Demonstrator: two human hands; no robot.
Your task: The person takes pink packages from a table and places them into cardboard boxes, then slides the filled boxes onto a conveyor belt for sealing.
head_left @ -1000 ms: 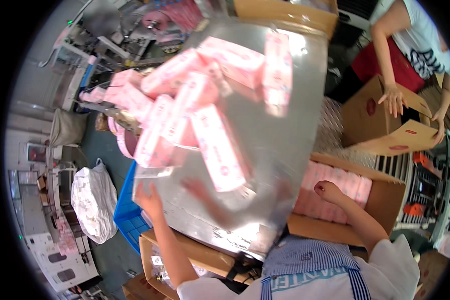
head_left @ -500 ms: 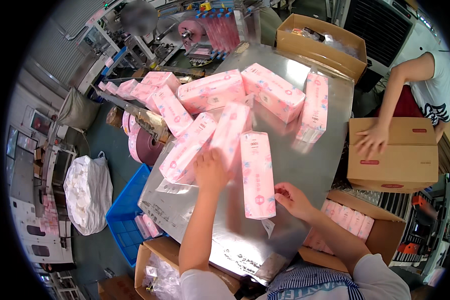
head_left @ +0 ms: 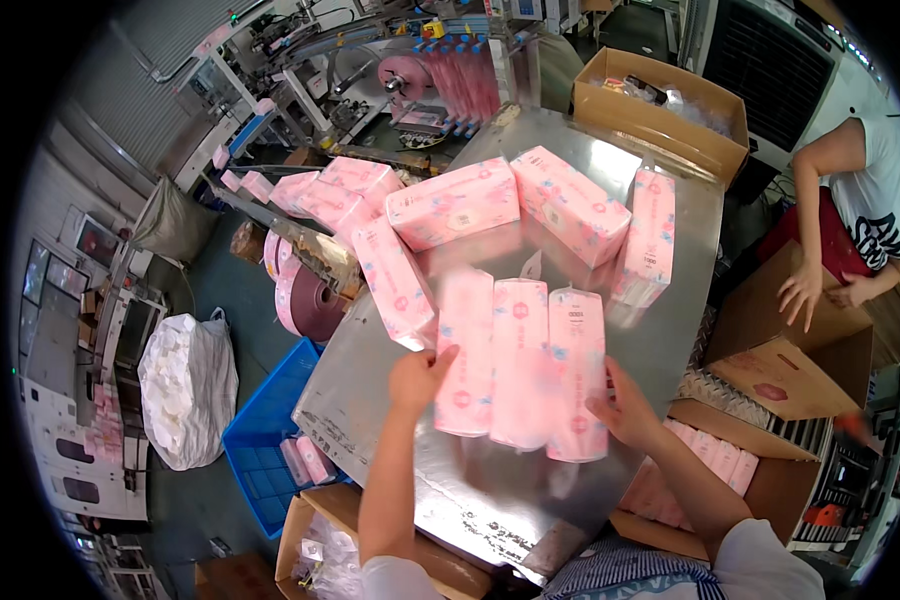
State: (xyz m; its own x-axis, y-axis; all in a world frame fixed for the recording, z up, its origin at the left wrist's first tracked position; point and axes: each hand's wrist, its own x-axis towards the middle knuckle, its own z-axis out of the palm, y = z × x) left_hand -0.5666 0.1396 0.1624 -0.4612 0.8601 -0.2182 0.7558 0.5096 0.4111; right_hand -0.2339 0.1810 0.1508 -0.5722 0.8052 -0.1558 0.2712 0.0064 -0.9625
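Note:
Three pink floral tissue packs (head_left: pixel 520 365) stand side by side in a row over the steel table (head_left: pixel 370 450). My left hand (head_left: pixel 416 380) presses on the row's left side, its thumb against the left pack (head_left: pixel 465 340). On the opposite side, my right hand (head_left: pixel 625 408) grips the right pack (head_left: pixel 577 375), so the row is squeezed between both hands. Just left of the row lies a slanted tissue pack (head_left: pixel 395 285). Farther back, a pack (head_left: pixel 455 205), another pack (head_left: pixel 575 210) and a third (head_left: pixel 647 235) form an arc.
More packs (head_left: pixel 345 195) crowd the conveyor end at the back left. A carton of packs (head_left: pixel 785 500) sits at the lower right, a blue crate (head_left: pixel 255 455) at the left. Beside the table a co-worker's hand (head_left: pixel 800 292) is over an open carton (head_left: pixel 785 370).
My hands have brought three packs together into one row; before, they lay apart. My left hand has moved to the row's left side. The co-worker's carton has been tilted and now shows open.

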